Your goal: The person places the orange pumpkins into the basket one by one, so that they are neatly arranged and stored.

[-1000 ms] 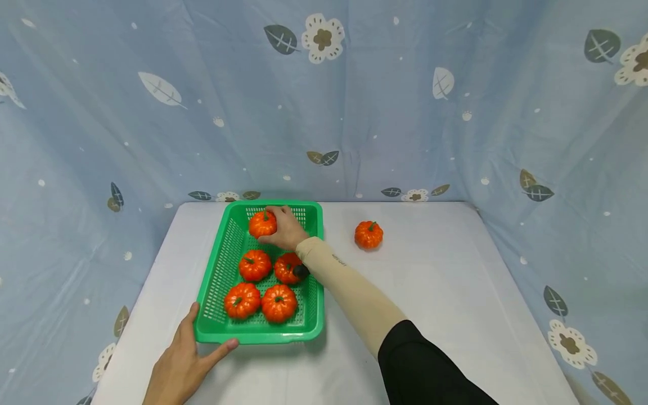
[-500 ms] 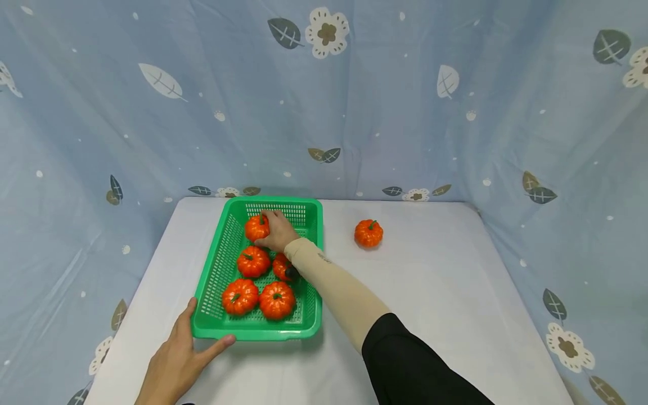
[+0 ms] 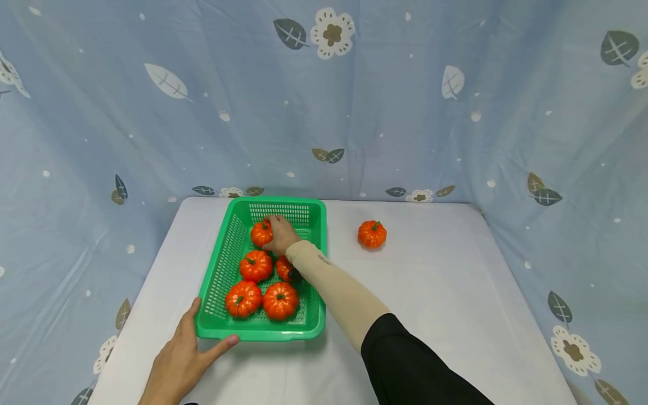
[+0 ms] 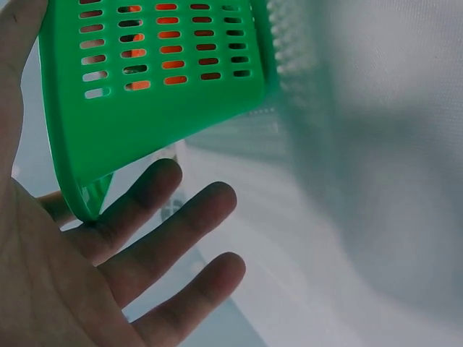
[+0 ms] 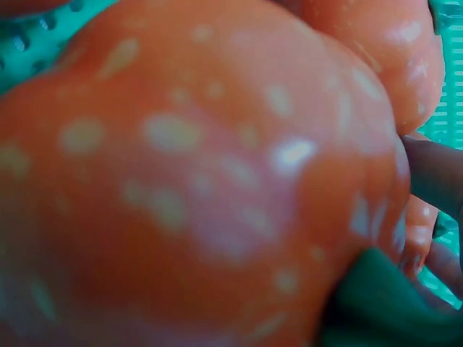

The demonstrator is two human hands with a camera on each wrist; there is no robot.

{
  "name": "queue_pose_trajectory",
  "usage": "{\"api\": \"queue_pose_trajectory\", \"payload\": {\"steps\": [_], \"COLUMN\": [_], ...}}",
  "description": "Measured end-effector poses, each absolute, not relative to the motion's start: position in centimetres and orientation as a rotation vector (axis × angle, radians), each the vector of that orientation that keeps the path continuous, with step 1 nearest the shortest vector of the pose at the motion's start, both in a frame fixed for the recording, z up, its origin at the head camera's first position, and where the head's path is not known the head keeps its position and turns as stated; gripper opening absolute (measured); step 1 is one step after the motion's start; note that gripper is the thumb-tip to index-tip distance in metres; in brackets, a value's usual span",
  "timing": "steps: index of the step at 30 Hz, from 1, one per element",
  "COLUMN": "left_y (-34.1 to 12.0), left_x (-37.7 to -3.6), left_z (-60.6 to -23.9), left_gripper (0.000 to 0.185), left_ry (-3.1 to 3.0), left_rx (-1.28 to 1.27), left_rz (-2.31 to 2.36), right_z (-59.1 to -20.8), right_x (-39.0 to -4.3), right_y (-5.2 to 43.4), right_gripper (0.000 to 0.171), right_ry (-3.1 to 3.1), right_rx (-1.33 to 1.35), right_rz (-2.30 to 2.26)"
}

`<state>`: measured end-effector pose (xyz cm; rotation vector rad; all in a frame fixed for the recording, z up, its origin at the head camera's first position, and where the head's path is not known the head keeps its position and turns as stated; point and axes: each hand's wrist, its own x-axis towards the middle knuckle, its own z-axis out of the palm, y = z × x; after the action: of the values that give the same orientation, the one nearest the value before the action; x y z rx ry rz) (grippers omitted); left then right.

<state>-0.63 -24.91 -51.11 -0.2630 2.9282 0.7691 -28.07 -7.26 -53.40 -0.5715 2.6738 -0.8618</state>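
A green slotted basket stands on the white table and holds several small orange pumpkins. My right hand reaches into its far end and grips one pumpkin there. Closer in lie more pumpkins, two of them at the near end. One pumpkin fills the right wrist view, too close to read. My left hand rests flat on the table against the basket's near left corner, fingers straight. A single pumpkin sits on the table to the right of the basket.
The white table is walled on three sides by a blue curtain printed with leaves and flowers. Bare tabletop stretches right of the basket, around the lone pumpkin.
My right hand has lowered the gripped pumpkin a little deeper into the basket's far end. The left hand stays at the corner. The view shifted slightly.
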Motion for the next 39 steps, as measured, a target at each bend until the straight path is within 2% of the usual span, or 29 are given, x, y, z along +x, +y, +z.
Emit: {"api": "queue_pose_trajectory", "payload": {"steps": [7, 20, 30, 39], "left_y": [-24.9, -24.9, -25.3, -24.9], "left_x": [-0.6, -0.7, -0.3, -0.4], "left_z": [-51.0, -51.3, -51.2, -51.3], "left_gripper": [0.124, 0.124, 0.125, 0.125], "left_ry": [2.931, 2.939, 2.918, 2.91], "left_rx": [-0.262, -0.265, -0.286, -0.27], "left_rz": [0.762, 0.779, 0.782, 0.796], "right_z": [-53.3, -52.8, -48.9, -45.7], "right_x": [-28.0, -28.0, -28.0, -25.3], "right_y": [-7.4, -6.4, -4.1, -0.7], "right_gripper": [0.076, 0.086, 0.091, 0.084], "right_ry": [2.659, 2.598, 2.58, 2.585], "right_rx": [-0.58, -0.584, -0.696, -0.837], "right_rz": [-0.83, -0.889, -0.959, -1.142]}}
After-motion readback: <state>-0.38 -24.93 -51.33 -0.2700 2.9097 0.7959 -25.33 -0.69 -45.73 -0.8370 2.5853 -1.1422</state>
